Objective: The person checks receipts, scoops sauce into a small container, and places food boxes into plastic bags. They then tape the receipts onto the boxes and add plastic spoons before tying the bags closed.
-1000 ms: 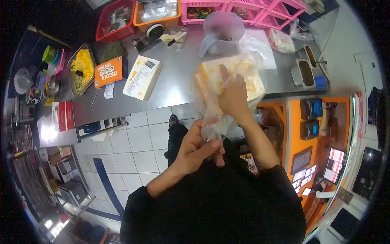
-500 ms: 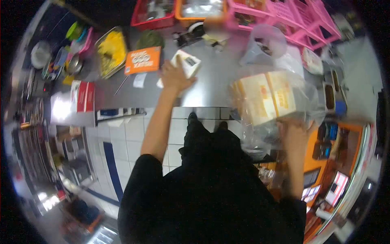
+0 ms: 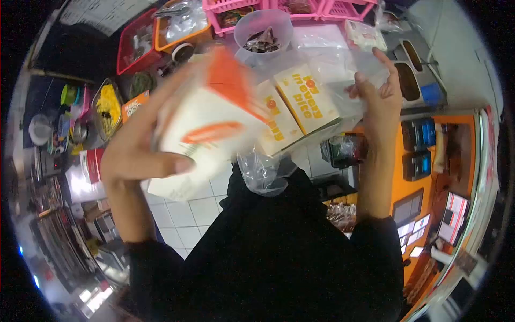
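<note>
My left hand point(image 3: 131, 158) is closed round a white takeaway box with orange print point(image 3: 201, 155), raised close to the camera and blurred by motion. Beyond it, to the right, is a clear plastic bag point(image 3: 263, 174) at the counter's front edge. Inside lie two cream boxes side by side, a left box point(image 3: 276, 123) and a right box point(image 3: 308, 99), with yellow and orange lettering. My right hand point(image 3: 378, 96) grips the bag's right side, its index finger and thumb partly raised against the film.
A translucent tub point(image 3: 263, 35) with dark packets stands behind the bag. Red point(image 3: 134, 48) and orange point(image 3: 182, 27) baskets and pink crates point(image 3: 300, 9) line the back. A tray of yellow food point(image 3: 108, 110) and an orange card point(image 3: 131, 107) are at left.
My left hand has lifted from a white box on the counter and now holds a box up near the bag. My right hand has moved up along the bag's right side. The view has shifted.
</note>
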Demonstrator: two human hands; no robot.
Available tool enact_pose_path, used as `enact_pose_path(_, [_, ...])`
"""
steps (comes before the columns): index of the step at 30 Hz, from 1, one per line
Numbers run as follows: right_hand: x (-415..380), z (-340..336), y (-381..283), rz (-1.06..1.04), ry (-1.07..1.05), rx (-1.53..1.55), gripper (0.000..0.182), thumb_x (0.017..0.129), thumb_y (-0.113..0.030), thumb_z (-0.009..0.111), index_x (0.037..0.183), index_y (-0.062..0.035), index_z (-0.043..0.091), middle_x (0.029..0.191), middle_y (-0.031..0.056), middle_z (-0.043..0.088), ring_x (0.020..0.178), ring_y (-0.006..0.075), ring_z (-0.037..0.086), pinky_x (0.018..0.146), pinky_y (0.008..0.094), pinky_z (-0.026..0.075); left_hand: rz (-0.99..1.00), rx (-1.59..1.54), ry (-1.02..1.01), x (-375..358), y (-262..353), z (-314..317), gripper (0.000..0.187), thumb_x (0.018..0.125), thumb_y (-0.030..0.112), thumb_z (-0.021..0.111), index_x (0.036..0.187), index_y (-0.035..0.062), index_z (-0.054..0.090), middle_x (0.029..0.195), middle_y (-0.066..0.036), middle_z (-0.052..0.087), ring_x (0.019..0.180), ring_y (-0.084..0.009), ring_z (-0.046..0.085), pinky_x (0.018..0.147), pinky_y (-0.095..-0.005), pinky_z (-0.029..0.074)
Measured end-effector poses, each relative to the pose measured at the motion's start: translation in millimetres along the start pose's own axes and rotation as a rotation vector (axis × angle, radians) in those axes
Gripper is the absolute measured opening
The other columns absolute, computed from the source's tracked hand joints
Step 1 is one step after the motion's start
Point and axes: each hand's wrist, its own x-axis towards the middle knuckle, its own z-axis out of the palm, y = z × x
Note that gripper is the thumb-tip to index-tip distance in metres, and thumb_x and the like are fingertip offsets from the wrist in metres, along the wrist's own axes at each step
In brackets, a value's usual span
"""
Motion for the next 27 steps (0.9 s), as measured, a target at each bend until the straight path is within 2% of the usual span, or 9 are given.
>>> enact_pose_path(3, [10, -15, -16, 0.170, -0.273, 0.332, 0.064, 0.084, 0.006, 0.060, 0.142, -0.0015, 0.035, 0.093, 0.0190, 0.067, 0.045, 0.0091, 0.051, 0.040, 0.0197, 0.040, -0.145, 0.078, -0.448, 71, -8, 45, 0.108, 0.060, 0.037, 0.080, 0.145, -0.0081, 0.033, 0.144, -0.024, 0.042, 0.130, -0.0290, 0.044, 0.108, -0.0358, 0.033])
enact_pose_path(8, [3, -32, -37, 0.287, -0.488, 0.224, 0.063, 0.087, 0.002, 0.060, 0.144, -0.0080, 0.036, 0.098, 0.0138, 0.068, 0.047, 0.0017, 0.045, 0.040, 0.0143, 0.033, -0.342, 0.302, -0.139, 139, -81, 99, 0.100, 0.065, 0.046, 0.076, 0.146, 0.0012, 0.037, 0.139, -0.031, 0.043, 0.131, -0.0377, 0.042, 0.108, -0.0415, 0.034])
enact_pose_path(10, [4, -33, -34, 0.314, -0.551, 0.064, 0.059, 0.087, 0.002, 0.060, 0.142, -0.0097, 0.040, 0.098, 0.0120, 0.068, 0.048, 0.0018, 0.046, 0.041, 0.0152, 0.034, -0.038, 1.133, 0.180, 152, -95, 112, 0.095, 0.068, 0.051, 0.074, 0.144, 0.0050, 0.041, 0.137, -0.031, 0.043, 0.128, -0.0443, 0.041, 0.107, -0.0490, 0.034])
enact_pose_path(11, [3, -33, -29, 0.344, -0.631, -0.118, 0.055, 0.088, 0.001, 0.059, 0.139, -0.0115, 0.045, 0.098, 0.0102, 0.068, 0.048, 0.0019, 0.047, 0.041, 0.0162, 0.035, -0.054, 1.142, 0.158, 155, -103, 116, 0.095, 0.068, 0.051, 0.074, 0.144, 0.0050, 0.041, 0.137, -0.031, 0.043, 0.128, -0.0443, 0.041, 0.107, -0.0490, 0.034])
enact_pose_path(15, [-5, -25, 51, -0.249, -0.634, -0.979, 0.037, 0.092, -0.024, 0.061, 0.128, -0.0133, 0.054, 0.105, 0.0141, 0.069, 0.075, 0.0305, 0.066, 0.067, 0.0409, 0.052, 0.178, 1.090, 0.075, 147, -138, 102, 0.094, 0.073, 0.062, 0.070, 0.140, 0.0020, 0.044, 0.132, -0.031, 0.047, 0.123, -0.0479, 0.045, 0.104, -0.0547, 0.035])
enact_pose_path(16, [-13, -24, 55, -0.159, -0.577, -0.995, 0.036, 0.092, -0.036, 0.059, 0.119, -0.0123, 0.060, 0.107, 0.0159, 0.067, 0.094, 0.0373, 0.063, 0.081, 0.0455, 0.050, 0.082, 0.976, 0.040, 136, -135, 88, 0.091, 0.075, 0.063, 0.067, 0.139, 0.0015, 0.045, 0.125, -0.031, 0.052, 0.119, -0.0469, 0.049, 0.104, -0.0554, 0.036])
enact_pose_path(20, [-23, -29, 80, -0.143, -0.532, -1.144, 0.031, 0.091, -0.037, 0.058, 0.114, -0.0162, 0.060, 0.103, 0.0114, 0.069, 0.094, 0.0335, 0.066, 0.077, 0.0467, 0.052, -0.077, 1.122, 0.042, 73, -102, 56, 0.076, 0.082, 0.060, 0.064, 0.131, 0.0029, 0.053, 0.116, -0.028, 0.062, 0.109, -0.0473, 0.058, 0.105, -0.0512, 0.036])
enact_pose_path(22, [-25, -25, 67, -0.108, -0.498, -1.138, 0.030, 0.091, -0.037, 0.059, 0.112, -0.0154, 0.061, 0.102, 0.0115, 0.069, 0.094, 0.0337, 0.065, 0.077, 0.0467, 0.051, -0.297, 1.449, -0.276, 49, -98, 47, 0.064, 0.084, 0.054, 0.066, 0.124, 0.0052, 0.059, 0.111, -0.019, 0.066, 0.108, -0.0397, 0.059, 0.103, -0.0527, 0.037])
enact_pose_path(27, [-26, -18, 69, -0.141, -0.440, -1.231, 0.036, 0.089, -0.037, 0.063, 0.115, -0.0126, 0.061, 0.096, 0.0150, 0.068, 0.092, 0.0375, 0.064, 0.077, 0.0475, 0.050, 0.101, 1.464, -0.368, 29, -114, 41, 0.042, 0.083, 0.035, 0.068, 0.117, 0.0113, 0.065, 0.094, -0.009, 0.066, 0.100, -0.0278, 0.057, 0.109, -0.0522, 0.029])
